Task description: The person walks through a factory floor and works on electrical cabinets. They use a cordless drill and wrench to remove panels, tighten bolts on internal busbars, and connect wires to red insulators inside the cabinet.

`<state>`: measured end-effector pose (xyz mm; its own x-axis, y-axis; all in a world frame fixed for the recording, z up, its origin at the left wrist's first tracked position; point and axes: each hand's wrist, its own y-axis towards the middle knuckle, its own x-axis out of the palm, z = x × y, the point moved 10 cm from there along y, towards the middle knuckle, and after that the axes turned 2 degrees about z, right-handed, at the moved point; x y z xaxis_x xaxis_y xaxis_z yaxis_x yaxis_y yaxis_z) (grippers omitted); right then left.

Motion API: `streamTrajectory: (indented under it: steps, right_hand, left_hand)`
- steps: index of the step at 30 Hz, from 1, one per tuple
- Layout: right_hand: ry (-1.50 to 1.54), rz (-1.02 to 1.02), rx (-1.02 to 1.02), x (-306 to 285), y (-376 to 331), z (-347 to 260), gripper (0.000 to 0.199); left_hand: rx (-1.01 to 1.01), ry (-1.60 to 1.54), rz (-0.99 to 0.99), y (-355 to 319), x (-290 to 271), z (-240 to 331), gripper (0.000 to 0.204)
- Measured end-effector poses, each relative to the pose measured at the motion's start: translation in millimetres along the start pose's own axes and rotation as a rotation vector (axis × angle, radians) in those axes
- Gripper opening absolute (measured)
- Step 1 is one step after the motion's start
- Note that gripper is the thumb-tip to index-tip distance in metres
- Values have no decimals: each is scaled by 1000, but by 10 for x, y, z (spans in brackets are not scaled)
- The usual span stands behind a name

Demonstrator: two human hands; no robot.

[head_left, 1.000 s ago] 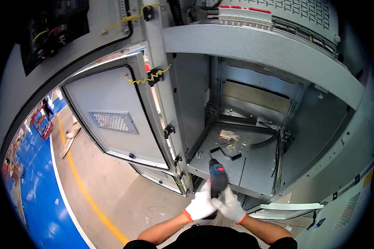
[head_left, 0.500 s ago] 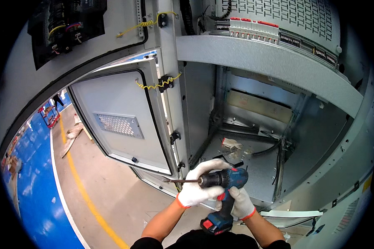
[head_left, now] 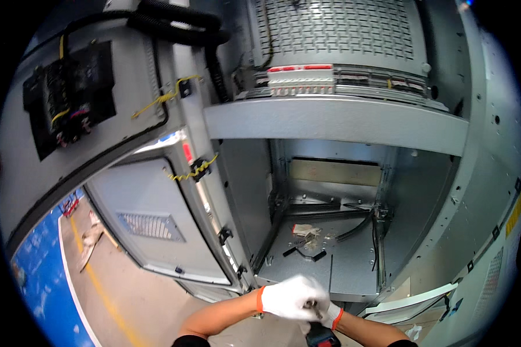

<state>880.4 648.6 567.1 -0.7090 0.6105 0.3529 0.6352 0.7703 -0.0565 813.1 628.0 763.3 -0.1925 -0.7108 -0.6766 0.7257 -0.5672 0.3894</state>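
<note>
Both my hands wear white gloves with orange cuffs and meet low in the picture, in front of the open grey metal cabinet [head_left: 341, 124]. My left hand [head_left: 289, 296] lies over the top of a dark cordless drill [head_left: 321, 334] with a red mark, covering most of it. Under and behind it, my right hand [head_left: 329, 315] grips the drill's body. The drill's front end is hidden by the gloves. Just beyond the hands lies the cabinet's floor plate [head_left: 353, 269], which holds a white glove or rag [head_left: 304, 230] and small black parts [head_left: 307, 253].
The cabinet's lower door [head_left: 150, 222] with a vent grille stands open to the left. An upper door [head_left: 63, 110] carries black components and yellow wires. Above the shelf sits a perforated panel with terminal blocks [head_left: 307, 78]. Concrete floor with a yellow line and a blue zone [head_left: 40, 289] lies left.
My view has tilted up toward the cabinet. The drill, held up in front of the cabinet opening half a second ago, has dropped to the lower edge with both hands closed over it.
</note>
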Motion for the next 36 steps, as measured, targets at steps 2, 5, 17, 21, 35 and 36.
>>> streamTrajectory:
  steps: [2, 5, 17, 21, 35, 36]
  right_hand:
    - [48, 20, 147, 12, -47, 210, 47]
    - [75, -8, 293, 41, -264, 577, 47]
    - [185, 106, 419, -682, -775, 1183, 52]
    - [-268, 99, 511, -632, -866, 830, 56]
    - [-906, -57, -24, -301, -682, 800, 43]
    - [-879, -50, 7, -305, -649, 826, 43]
  left_hand:
    - [-160, -319, -408, -56, 384, -147, 15]
    - [-163, -513, -566, -189, 730, -324, 19]
    - [205, 3, 142, -166, 1118, -627, 23]
    - [209, 78, 109, -290, 1113, -474, 24]
    - [128, 193, 287, -576, 882, -187, 18]
    - [112, 202, 313, -583, 853, -205, 18]
